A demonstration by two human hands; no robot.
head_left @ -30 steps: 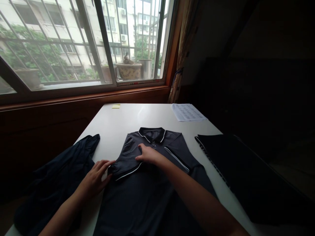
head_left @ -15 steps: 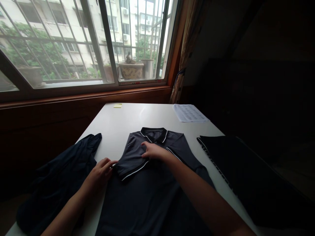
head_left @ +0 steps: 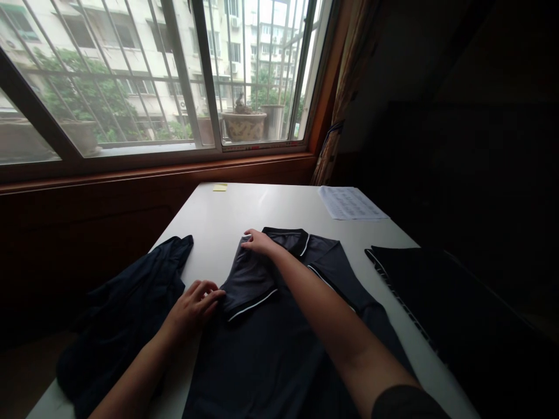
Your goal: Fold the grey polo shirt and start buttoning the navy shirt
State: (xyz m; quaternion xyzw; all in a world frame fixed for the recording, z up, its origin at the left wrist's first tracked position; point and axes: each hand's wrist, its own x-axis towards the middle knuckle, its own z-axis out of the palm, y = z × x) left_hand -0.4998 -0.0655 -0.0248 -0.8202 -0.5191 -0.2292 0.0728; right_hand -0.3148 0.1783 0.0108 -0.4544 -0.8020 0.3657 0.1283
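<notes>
A dark polo shirt (head_left: 262, 349) with a black collar and white piping lies spread on the white table, its collar away from me. Its short sleeves are folded inward over the body. My left hand (head_left: 198, 302) is closed at the shirt's left edge, thumb and fingertips pinching the fabric beside the folded sleeve. Over the left shoulder, next to the collar, is my right hand (head_left: 261, 241). Its thumb and index finger are slightly apart at the shoulder edge; the other fingers are hidden. My right forearm crosses above the shirt and covers part of its front.
A crumpled dark garment (head_left: 131, 302) lies at the left table edge. Another dark folded garment (head_left: 441, 297) with a light-marked edge lies at the right. Printed sheets (head_left: 353, 203) and a yellow sticky note (head_left: 220, 187) are at the far end of the white table (head_left: 271, 203), below a barred window.
My right hand has moved up and left from the shirt's chest to its left shoulder, and its finger gap has narrowed. My left hand stays at the shirt's left edge. The view shifted slightly.
</notes>
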